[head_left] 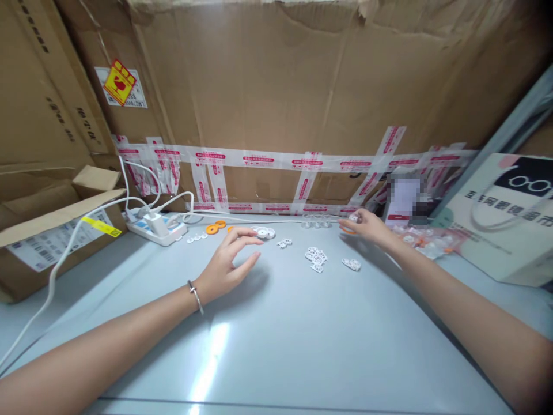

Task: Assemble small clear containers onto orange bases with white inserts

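Here, left hand (227, 262) by white discs (264, 232), right hand (368, 226) pinching white piece (354, 218)

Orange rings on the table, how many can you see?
2 clear orange rings, side by side right of the power strip. Orange slivers beside the left hand and under the right hand may be more.

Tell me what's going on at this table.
A person is handling small plastic parts on a grey table. The left hand is open, its fingers spread just short of a white disc. The right hand pinches a small white piece close to the cardboard wall. Loose white lattice pieces lie between the hands, and orange rings sit beside a power strip on the left.
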The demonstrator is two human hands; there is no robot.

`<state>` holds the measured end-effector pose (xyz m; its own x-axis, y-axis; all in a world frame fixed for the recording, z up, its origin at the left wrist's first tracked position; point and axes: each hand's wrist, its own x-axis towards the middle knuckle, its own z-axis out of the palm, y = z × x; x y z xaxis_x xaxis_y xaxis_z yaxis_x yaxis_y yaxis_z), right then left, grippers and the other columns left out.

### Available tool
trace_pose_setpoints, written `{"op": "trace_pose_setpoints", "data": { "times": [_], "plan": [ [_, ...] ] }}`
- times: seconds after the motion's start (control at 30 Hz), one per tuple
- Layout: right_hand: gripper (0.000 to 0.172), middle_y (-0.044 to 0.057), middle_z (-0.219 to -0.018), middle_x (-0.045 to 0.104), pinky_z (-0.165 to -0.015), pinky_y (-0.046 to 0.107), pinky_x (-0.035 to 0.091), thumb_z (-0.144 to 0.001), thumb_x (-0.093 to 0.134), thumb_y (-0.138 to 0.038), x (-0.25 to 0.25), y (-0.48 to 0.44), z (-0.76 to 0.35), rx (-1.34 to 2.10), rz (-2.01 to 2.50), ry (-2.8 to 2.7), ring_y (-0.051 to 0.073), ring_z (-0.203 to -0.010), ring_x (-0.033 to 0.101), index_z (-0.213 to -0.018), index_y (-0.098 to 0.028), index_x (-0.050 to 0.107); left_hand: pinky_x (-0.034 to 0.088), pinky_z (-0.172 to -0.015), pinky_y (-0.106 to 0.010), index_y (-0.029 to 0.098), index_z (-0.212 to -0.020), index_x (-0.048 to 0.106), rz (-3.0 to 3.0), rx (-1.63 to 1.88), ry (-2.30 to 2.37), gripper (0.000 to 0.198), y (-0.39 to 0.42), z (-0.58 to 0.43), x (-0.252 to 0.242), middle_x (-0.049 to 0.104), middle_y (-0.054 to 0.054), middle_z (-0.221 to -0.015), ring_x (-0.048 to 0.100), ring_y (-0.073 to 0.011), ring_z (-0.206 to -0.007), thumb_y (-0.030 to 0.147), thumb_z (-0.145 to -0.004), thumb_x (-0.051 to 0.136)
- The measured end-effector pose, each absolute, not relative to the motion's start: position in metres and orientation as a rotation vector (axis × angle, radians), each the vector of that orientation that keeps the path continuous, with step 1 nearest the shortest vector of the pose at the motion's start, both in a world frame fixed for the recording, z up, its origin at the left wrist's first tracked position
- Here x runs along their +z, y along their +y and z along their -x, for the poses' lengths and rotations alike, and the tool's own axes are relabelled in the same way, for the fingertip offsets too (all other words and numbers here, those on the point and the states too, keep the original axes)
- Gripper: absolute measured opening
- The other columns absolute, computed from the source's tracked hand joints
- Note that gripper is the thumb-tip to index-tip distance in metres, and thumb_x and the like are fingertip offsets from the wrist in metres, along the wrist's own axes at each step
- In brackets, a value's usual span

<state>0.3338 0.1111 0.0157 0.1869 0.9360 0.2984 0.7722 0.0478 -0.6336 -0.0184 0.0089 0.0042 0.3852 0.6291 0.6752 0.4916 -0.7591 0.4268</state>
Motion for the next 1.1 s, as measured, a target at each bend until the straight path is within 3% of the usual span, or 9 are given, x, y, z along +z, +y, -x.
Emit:
{"op": "trace_pose_setpoints", "data": {
  "times": [0.13,0.3,0.47,0.63,0.73,0.9,1.1],
  "plan": [
    [0.033,0.006,-0.067,0.059,-0.061,0.031,0.037,-0.05,0.073,-0.041,0.009,0.117,-0.349,0.068,1.876,-1.834,0.025,-0.072,0.056,-0.064,-0.02,0.051,0.039,-0.096,-0.036,0.021,-0.102,0.057,-2.506,1.299,0.989,0.02,0.008,0.018,0.002,0.05,-0.007,-0.109,0.048,-0.018,-0.108,0.017,-0.085,0.05],
    [0.032,0.007,-0.07,0.065,-0.056,0.03,0.036,-0.058,0.066,-0.036,0.009,0.119,-0.365,-0.099,2.023,-1.997,0.025,-0.07,0.06,-0.085,-0.02,0.059,0.041,-0.093,-0.035,0.02,-0.102,0.058,-2.568,1.353,0.979,0.02,0.014,0.026,0.015,0.054,-0.008,-0.106,0.051,-0.018,-0.104,0.017,-0.084,0.05],
    [0.018,0.009,-0.067,0.066,-0.053,0.031,0.036,-0.055,0.066,-0.035,0.012,0.124,-0.386,-0.227,2.176,-2.058,0.028,-0.067,0.061,-0.064,-0.021,0.06,0.044,-0.086,-0.03,0.017,-0.098,0.06,-2.495,1.468,1.276,0.02,0.033,0.057,0.054,0.059,-0.007,-0.099,0.054,-0.018,-0.097,0.026,-0.085,0.048],
    [0.016,0.011,-0.064,0.064,-0.053,0.035,0.037,-0.053,0.069,-0.032,0.014,0.123,-0.398,-0.314,2.227,-2.076,0.031,-0.064,0.06,-0.056,-0.02,0.059,0.045,-0.072,-0.025,0.017,-0.092,0.063,-2.356,0.858,1.662,0.031,0.058,0.108,0.069,0.064,-0.005,-0.093,0.058,-0.0182,-0.085,0.041,-0.077,0.05],
    [0.016,0.015,-0.071,0.065,-0.055,0.037,0.037,-0.056,0.069,-0.03,0.015,0.119,-0.394,-0.37,2.167,-2.096,0.031,-0.068,0.06,-0.061,-0.017,0.061,0.045,-0.067,-0.025,0.018,-0.081,0.065,-2.304,0.491,1.843,0.026,0.067,0.133,0.058,0.067,-0.004,-0.083,0.061,-0.02,-0.076,0.039,-0.067,0.057],
    [0.025,0.022,-0.092,0.064,-0.067,0.041,0.038,-0.074,0.056,-0.035,0.024,0.11,-0.369,-0.47,1.919,-2.112,0.033,-0.084,0.057,-0.082,-0.013,0.064,0.045,-0.063,-0.026,0.018,-0.072,0.064,-2.275,0.445,1.982,0.019,0.071,0.144,0.033,0.068,-0.006,-0.076,0.062,-0.0217,-0.072,0.032,-0.062,0.056],
    [0.022,0.012,-0.089,0.066,-0.079,0.036,0.04,-0.08,0.047,-0.031,0.033,0.089,-0.319,-0.342,1.536,-2.147,0.025,-0.088,0.058,-0.081,-0.015,0.063,0.044,-0.064,-0.028,0.018,-0.057,0.061,-2.275,0.459,2.033,0.009,0.072,0.138,0.019,0.066,-0.007,-0.065,0.061,-0.023,-0.068,0.025,-0.059,0.055]
  ]
}}
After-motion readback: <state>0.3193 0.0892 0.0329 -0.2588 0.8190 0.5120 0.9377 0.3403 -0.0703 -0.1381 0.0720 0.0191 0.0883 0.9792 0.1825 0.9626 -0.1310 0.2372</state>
